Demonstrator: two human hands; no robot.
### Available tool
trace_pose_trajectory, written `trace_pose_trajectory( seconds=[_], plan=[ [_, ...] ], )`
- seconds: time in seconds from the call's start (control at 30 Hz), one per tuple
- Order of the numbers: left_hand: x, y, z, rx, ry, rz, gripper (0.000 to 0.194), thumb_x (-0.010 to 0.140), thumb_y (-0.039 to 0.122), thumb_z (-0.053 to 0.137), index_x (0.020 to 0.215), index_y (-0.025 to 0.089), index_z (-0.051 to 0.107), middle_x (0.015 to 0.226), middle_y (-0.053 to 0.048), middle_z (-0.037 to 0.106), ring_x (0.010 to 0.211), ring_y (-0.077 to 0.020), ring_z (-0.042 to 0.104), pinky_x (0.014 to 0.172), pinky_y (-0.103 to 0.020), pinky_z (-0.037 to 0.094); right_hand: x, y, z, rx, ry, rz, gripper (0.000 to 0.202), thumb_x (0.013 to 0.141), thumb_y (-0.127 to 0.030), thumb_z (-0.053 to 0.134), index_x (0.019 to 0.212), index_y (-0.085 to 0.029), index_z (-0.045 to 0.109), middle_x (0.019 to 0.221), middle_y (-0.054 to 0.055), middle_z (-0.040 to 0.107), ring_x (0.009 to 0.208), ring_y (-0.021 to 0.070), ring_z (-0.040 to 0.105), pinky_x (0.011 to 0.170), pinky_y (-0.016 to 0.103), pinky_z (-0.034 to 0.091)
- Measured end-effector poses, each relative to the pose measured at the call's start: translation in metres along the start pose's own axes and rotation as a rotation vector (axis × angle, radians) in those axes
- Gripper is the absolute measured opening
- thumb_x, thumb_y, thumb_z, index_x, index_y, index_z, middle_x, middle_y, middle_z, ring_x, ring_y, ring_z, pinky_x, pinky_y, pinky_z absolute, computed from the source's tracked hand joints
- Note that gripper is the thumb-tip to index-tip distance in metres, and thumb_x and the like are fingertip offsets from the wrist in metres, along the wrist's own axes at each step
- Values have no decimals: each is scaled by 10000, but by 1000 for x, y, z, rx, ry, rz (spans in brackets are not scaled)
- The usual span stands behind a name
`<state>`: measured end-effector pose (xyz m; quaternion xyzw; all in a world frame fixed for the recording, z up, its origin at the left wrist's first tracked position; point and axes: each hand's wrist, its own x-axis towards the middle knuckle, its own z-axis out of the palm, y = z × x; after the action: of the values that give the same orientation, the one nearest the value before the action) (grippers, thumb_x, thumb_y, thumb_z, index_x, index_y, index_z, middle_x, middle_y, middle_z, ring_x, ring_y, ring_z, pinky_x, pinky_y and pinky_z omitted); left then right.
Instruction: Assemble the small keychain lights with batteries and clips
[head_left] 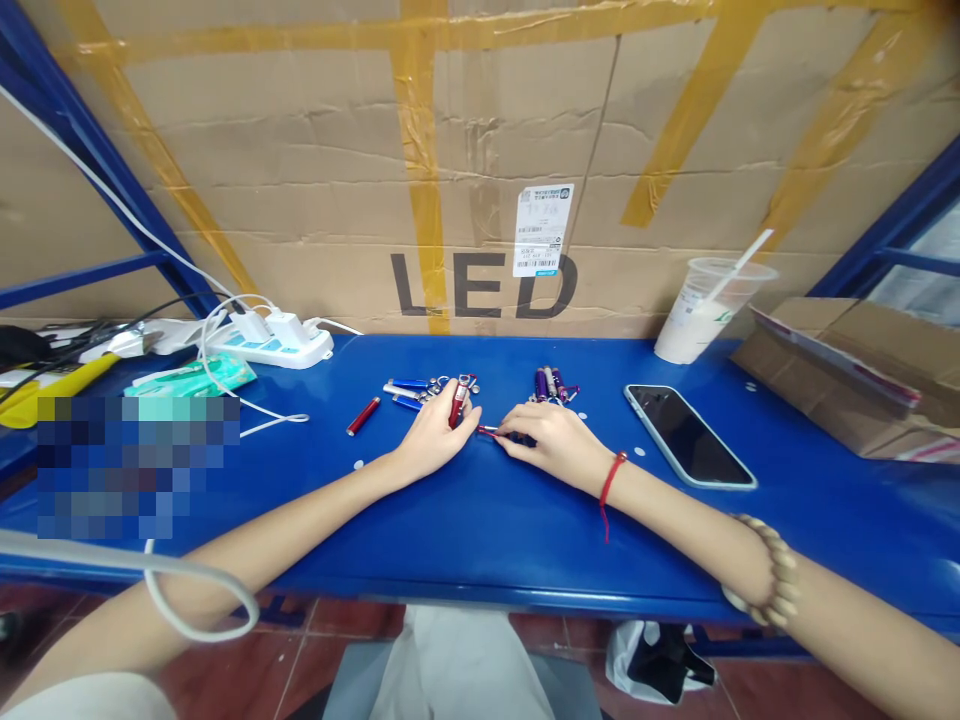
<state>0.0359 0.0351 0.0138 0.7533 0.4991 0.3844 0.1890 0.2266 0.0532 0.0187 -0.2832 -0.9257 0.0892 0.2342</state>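
A small red keychain flashlight [459, 402] with a silvery end stands tilted in my left hand [431, 440], the fingers closed round it. Close by on the right, my right hand [555, 435] pinches a slim piece with red and metallic parts [489, 431]; its kind is unclear, since the fingers cover most of it. Behind my left hand lie several blue and silver flashlights [409, 384] with metal rings and clips. A bare red tube [364, 416] rests to their left. Purple and silver flashlights [551, 383] sit in a group beyond my right hand.
On the blue table [465, 540], a phone [690, 435] lies right, before a drink cup [709, 310] and an opened cardboard box [840, 370]. A white power strip [281, 342], cables and a tissue pack [195, 378] occupy the left. Large cardboard [300, 200] stands behind.
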Motion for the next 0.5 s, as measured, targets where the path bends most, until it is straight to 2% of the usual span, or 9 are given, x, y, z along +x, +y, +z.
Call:
trace_pose_trajectory(
  seconds=[0.13,0.27,0.37,0.5],
  plan=[
    [0,2,-1,-51,9,-39,212,843,337,451,721,196,353,644,40,446,589,-103,431,606,-242,350,0,-1,1,328,111,194,208,819,-322,543,796,-162,675,739,43,677,631,130,593,619,251,470],
    [-3,7,-1,-167,2,-78,255,863,392,426,719,190,366,654,35,431,619,-102,422,630,-242,362,3,-5,0,689,179,390,304,801,-420,538,797,-142,658,717,39,674,606,117,596,580,234,478],
    [-6,13,0,-265,-81,-84,256,854,405,446,733,189,381,677,30,471,654,-108,461,666,-248,387,3,-7,0,823,161,408,333,788,-453,546,851,-145,655,723,34,671,612,109,597,568,224,480],
    [-9,19,1,-295,-180,-71,240,846,412,458,778,183,440,724,10,561,688,-122,518,695,-260,417,1,-7,0,823,119,313,325,788,-444,557,870,-145,653,719,41,676,629,119,606,550,221,479]
  ],
)
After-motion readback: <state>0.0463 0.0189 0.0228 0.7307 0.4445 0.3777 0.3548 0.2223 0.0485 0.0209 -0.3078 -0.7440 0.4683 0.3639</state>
